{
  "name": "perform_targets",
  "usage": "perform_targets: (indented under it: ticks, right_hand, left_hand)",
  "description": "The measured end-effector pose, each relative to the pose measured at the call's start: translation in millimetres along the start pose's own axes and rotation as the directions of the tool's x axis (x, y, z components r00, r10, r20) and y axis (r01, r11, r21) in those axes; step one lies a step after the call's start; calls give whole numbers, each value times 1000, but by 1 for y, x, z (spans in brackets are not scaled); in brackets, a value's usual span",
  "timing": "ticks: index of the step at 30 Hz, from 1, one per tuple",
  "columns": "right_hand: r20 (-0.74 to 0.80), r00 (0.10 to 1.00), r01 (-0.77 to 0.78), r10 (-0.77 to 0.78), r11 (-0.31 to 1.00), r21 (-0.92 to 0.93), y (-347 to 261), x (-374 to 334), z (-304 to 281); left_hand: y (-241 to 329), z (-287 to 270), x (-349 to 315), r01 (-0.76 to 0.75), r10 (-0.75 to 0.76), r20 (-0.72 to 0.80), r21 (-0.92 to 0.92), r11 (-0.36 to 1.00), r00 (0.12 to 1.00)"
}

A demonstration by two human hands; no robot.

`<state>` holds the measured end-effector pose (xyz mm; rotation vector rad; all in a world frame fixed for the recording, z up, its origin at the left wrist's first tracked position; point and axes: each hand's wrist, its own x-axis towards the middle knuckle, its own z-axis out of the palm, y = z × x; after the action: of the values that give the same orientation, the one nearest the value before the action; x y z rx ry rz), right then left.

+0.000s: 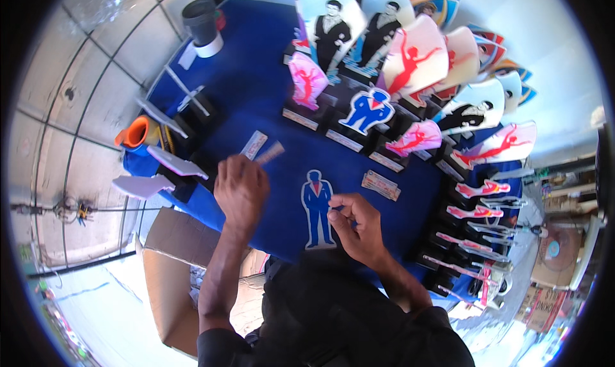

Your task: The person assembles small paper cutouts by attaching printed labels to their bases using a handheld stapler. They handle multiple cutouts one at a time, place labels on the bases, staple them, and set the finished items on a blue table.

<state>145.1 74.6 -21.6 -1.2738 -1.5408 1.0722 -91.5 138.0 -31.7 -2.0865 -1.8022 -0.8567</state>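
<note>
While the blue-covered counter (256, 85) is viewed from above, a flat cut-out of a figure in a blue suit (318, 208) is seen lying on it near the lower middle of the view, with its long axis running almost from twelve to six o'clock, the head pointing to twelve and the feet to six. The right hand (356, 226) is placed at three o'clock of the cut-out, its fingers (339, 203) drawn together and pinched at the figure's right edge; whether something small is held between them cannot be told. The left hand (241, 189) is held at nine o'clock of the cut-out, apart from it, with the fingers curled inward, and two small pale strips (261, 148) are seen just beyond it at twelve o'clock; whether they are clamped or merely touched cannot be told. A small printed label (380, 185) lies at two o'clock of the cut-out. Rows of figure plaques on black bases (368, 111) are ranged from twelve to four o'clock. An orange roll (136, 132) is seen at ten o'clock, and a cardboard box (172, 284) at seven o'clock below the counter's edge.
</note>
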Motion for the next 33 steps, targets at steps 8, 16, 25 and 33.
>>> perform_targets:
  ticks: [8, 16, 25, 33]
  right_hand:
    - [107, 976, -216, 188, 877, 429, -4, -6, 1]
    - [-23, 990, 140, -138, 989, 56, -18, -15, 1]
    - [-122, 847, 422, -518, 794, -438, -23, -13, 7]
    - [-89, 864, 423, -495, 811, -403, -30, -14, 6]
  left_hand:
    - [65, -43, -39, -275, 346, 105, -412, 868, 932]
    - [71, -64, -29, 440, 49, 547, -721, 536, 836]
    - [80, -70, -39, 561, -109, 565, -741, 369, 818]
    - [82, -71, -42, 624, -182, 597, -743, 244, 782]
